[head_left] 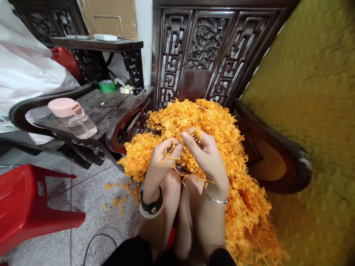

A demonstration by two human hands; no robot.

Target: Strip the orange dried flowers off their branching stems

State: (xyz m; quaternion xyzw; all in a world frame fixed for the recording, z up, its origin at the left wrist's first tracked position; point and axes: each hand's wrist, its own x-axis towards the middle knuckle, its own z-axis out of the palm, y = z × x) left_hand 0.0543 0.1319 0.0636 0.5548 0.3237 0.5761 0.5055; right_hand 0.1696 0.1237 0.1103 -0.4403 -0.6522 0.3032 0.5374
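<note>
A big heap of orange plastic flower sprigs [210, 122] lies on a dark carved wooden seat and spills down over my knees. My left hand [161, 160], with a black watch and a bead bracelet on the wrist, is closed on a thin orange sprig [169, 152]. Facing it, my right hand [206, 155], wearing a silver bangle, pinches the same sprig from the other side, thumb tip against the left fingers. Both hands hover above my bare knees at the front edge of the heap.
A carved dark chair back [205, 51] rises behind the heap. A pink-lidded clear jug [73, 116] rests on a dark wooden side table, with green tape [107, 85] behind. A red plastic stool [27, 207] stands at left. Orange bits [119, 192] litter the grey floor. A yellow surface [313, 111] fills the right.
</note>
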